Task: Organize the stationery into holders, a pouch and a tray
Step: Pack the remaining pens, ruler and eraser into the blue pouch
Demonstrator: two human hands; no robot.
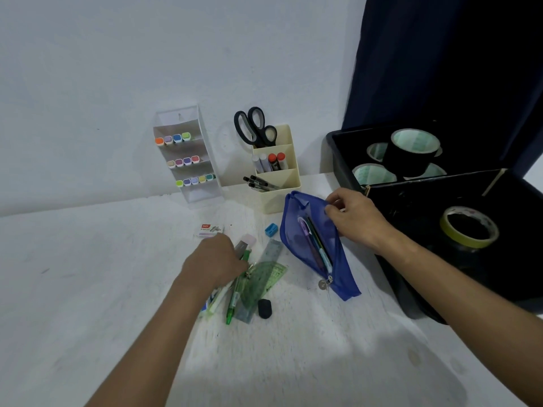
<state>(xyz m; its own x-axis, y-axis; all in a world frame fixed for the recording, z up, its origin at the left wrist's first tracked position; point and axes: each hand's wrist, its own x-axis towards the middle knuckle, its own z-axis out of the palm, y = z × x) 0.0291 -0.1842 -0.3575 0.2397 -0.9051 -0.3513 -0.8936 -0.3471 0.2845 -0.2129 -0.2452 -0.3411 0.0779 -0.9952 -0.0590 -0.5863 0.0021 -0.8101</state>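
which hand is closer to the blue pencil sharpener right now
The left hand looks a bit nearer: it sits just below-left of the blue sharpener, over the loose pens. The right hand is off to its right, across the blue pouch, pinching the pouch's edge.

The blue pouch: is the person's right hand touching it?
Touching. The head view shows the right hand with its fingers pinching the upper edge of the blue pouch, holding it open.
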